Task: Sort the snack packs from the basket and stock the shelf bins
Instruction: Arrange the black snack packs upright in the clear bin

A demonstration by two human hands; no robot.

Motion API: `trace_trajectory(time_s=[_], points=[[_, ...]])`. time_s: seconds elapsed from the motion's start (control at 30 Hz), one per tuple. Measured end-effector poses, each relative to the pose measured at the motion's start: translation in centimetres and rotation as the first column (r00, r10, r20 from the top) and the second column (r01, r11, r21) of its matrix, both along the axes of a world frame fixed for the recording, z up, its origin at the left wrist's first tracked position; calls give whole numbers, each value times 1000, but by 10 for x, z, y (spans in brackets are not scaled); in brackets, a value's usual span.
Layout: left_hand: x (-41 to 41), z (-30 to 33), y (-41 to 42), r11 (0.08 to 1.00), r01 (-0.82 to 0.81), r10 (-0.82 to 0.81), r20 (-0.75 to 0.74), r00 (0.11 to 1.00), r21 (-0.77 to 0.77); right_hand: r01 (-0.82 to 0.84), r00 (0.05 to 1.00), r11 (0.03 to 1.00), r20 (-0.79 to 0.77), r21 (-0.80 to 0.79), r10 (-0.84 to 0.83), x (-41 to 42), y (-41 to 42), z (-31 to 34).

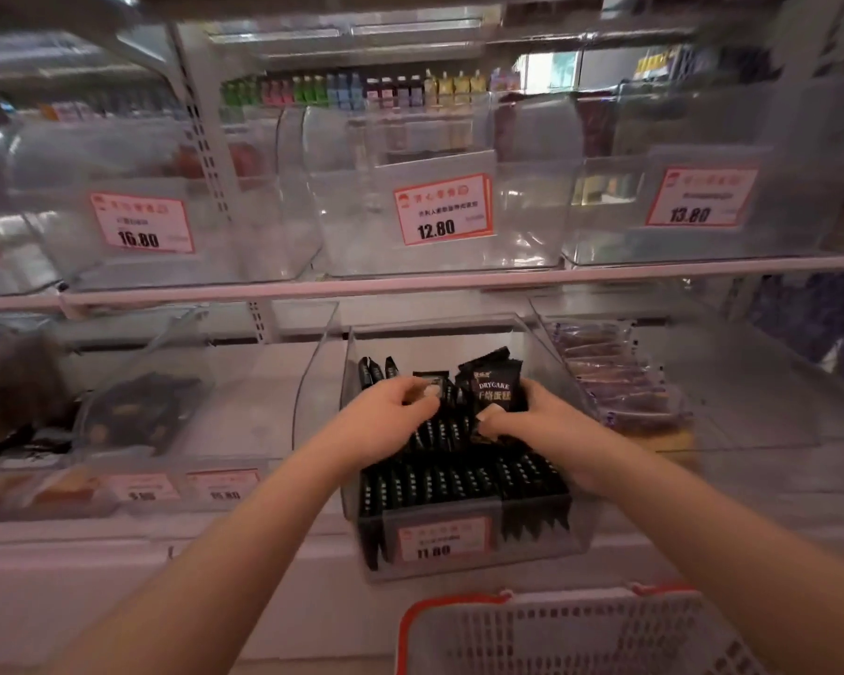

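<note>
Snack packs (464,475) in black wrappers fill the clear shelf bin (469,557) on the lower shelf, standing in tight rows at the front with looser, leaning ones at the back, and the bin carries a price tag (442,538) reading 11.80; above runs the upper shelf rail (410,280) with three clear bins that look nearly bare, and below, at the near edge of the view, sits the white mesh basket (571,635) with its red rim, whose contents I cannot make out. To the right, a neighbouring bin (615,377) holds purple-wrapped packs, and a clear divider wall stands just left of the black packs. Smaller now: the right hand (537,416) has its fingers clamped on an upright black pack printed DRYCAKE (495,387), thumb pressed on its lower face, while the left hand (400,406) curls its fingers round the tops of the packs just beside it. My guess is the trouble would come from the back row toppling like dominoes if the new pack is pushed in too hard, or a pack slipping behind the rows. Room is tight sideways between the bin walls, and the rail overhead caps any lift; the open way out is up and toward the person
</note>
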State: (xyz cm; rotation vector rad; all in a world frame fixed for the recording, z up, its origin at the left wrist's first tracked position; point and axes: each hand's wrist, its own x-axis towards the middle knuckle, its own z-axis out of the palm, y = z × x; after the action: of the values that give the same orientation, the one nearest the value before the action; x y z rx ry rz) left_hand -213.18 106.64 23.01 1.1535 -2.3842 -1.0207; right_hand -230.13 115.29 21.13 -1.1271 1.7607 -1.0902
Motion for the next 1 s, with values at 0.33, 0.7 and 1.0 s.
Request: trace_trajectory(time_s=[0.33,0.7,1.0], points=[[-73,-15,-98,745,618,-157,835,526,-249,128,987,977,-117,168,-109,-32,-72,-16],[-81,-18,-122,629,682,2,878,478,-373,137,878,969,-479,206,-23,-32,-119,-30],[-47,-8,-133,837,443,-63,747,662,-322,37,691,975,-711,217,133,-5,-154,-29]])
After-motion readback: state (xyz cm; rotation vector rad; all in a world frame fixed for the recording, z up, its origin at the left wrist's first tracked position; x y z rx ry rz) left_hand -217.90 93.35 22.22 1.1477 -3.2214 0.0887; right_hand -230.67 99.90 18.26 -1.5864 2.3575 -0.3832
